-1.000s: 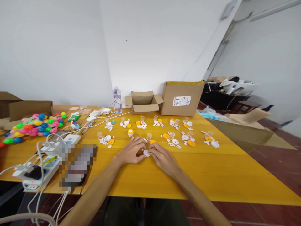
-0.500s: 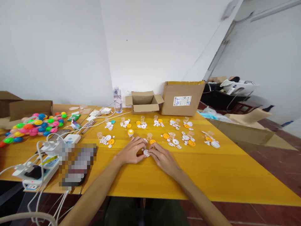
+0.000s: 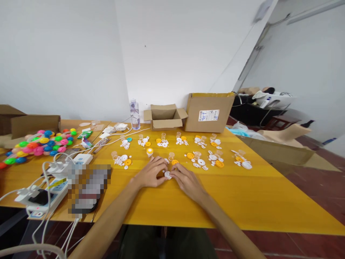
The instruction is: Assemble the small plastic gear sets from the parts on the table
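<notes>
A small whitish piece (image 3: 167, 175) sits between the fingertips, well in from the front edge of the wooden table (image 3: 242, 201). The right hand (image 3: 188, 181), at its three o'clock, pinches it narrowly between thumb and fingers; the left hand (image 3: 151, 173), at nine, arches with a gap behind thumb and forefinger, its thumb tip by the piece; I cannot tell whether it grips. Close in, a yellow disc (image 3: 175, 162) lies at one o'clock and a yellow-capped part (image 3: 150, 152) at eleven, bounding reach forward. Toward nine, beyond the left forearm, a pixelated device (image 3: 90, 189) crowds that side. A broad span of wood runs from three to five o'clock, out to the slanting right edge.
</notes>
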Tool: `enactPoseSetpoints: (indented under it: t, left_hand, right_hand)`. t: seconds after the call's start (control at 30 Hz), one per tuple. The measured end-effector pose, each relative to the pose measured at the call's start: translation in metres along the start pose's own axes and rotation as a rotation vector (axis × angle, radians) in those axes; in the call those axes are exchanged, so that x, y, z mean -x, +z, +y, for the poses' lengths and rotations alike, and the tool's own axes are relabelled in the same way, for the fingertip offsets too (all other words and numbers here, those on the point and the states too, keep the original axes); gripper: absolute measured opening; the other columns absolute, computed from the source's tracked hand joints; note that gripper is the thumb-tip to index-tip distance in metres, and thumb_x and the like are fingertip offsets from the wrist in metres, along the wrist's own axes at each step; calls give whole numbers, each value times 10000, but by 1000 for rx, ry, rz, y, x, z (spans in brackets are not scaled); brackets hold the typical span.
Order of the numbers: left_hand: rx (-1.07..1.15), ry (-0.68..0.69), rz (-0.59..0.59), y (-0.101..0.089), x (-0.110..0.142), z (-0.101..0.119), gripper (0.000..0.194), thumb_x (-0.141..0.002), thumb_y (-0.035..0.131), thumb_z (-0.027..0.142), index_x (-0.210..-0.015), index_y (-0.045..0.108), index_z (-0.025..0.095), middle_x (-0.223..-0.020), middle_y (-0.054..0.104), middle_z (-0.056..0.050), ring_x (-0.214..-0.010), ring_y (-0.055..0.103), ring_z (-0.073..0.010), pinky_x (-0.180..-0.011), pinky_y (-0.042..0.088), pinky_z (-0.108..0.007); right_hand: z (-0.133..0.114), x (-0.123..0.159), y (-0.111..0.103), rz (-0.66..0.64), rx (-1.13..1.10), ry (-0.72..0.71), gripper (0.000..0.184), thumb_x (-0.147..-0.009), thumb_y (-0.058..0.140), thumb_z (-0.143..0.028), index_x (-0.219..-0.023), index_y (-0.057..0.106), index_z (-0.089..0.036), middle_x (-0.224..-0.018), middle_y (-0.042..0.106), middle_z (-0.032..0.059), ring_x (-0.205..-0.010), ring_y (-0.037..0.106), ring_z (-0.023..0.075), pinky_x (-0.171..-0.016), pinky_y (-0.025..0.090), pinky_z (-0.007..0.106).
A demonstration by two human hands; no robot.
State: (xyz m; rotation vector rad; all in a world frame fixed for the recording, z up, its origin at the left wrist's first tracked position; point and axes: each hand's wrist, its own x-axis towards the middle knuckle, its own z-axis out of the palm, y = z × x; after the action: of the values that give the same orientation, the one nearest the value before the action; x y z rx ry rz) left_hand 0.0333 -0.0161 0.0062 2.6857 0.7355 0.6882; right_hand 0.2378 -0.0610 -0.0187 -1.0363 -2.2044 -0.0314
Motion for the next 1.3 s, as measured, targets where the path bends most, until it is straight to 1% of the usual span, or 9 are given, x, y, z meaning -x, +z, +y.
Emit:
enactPoseSetpoints:
  t: [0.27,0.4,0.5,0.57,0.7,0.83,0.93,1.07,1.3]
  left_hand:
    - [-2,4,4,-4,0,1,90,-864,620,287,-919,581,227,-1079,641,-65,-1056,533,-253,-943,412,-418]
    - [-9,-23,73,-12,2,-2,87,-867,609,249,-952,597,236,-1091,642,-64,-1070,521,-254,-944,423,-413]
    - [-39,-42,92,-14,3,-5,47,-887,579,211,-906,619,226,-1055,645,-60,-1065,519,-248,-938,427,-410]
    - [-53,-36,83,-13,2,-7,83,-899,565,191,-871,638,217,-1041,646,-58,-1072,513,-243,-942,426,-404]
    - [-67,-6,57,-8,1,-8,99,-915,583,209,-886,678,219,-1031,651,-55,-1082,506,-239,-960,420,-399]
    - [-73,27,47,-6,1,-8,116,-921,586,198,-882,694,218,-1015,655,-55,-1079,509,-232,-969,418,-395]
    - [-70,37,50,-5,0,-8,137,-925,578,190,-856,695,213,-1011,655,-56,-1071,509,-228,-968,417,-393]
    - [-54,20,49,-4,-1,-9,141,-922,579,176,-836,685,210,-999,654,-51,-1052,509,-222,-969,410,-395]
    - [6,-8,37,-3,-1,-12,152,-926,569,175,-811,663,205,-984,653,-53,-1017,510,-217,-939,412,-385]
  right_hand:
    - [2,1,0,25,-15,11,249,-992,435,-152,-901,655,-226,-925,648,59,-753,655,178,-674,537,277]
    - [6,4,1,51,-20,34,233,-986,447,-152,-911,655,-228,-941,650,61,-784,664,182,-682,542,279]
    - [8,5,2,56,-26,46,227,-982,452,-153,-915,654,-228,-950,648,59,-810,670,185,-695,546,280]
    - [8,5,2,49,-27,63,224,-983,452,-161,-909,652,-231,-956,649,58,-813,671,184,-700,548,280]
    - [5,4,0,14,-27,117,199,-986,459,-189,-925,642,-236,-985,651,59,-849,677,192,-739,555,296]
    - [1,2,-3,-77,-11,173,119,-962,518,-229,-1005,628,-239,-1115,637,79,-975,673,224,-812,564,339]
    - [-1,1,-4,-129,-3,189,164,-935,570,-266,-1093,607,-240,-1184,616,91,-1053,654,249,-864,559,375]
    - [-2,-1,-4,-160,-12,191,208,-914,608,-283,-1119,598,-247,-1192,606,87,-1071,642,252,-896,547,385]
    - [-3,-2,-5,-184,-11,189,140,-929,589,-298,-1059,603,-248,-1161,597,76,-1029,640,240,-882,546,377]
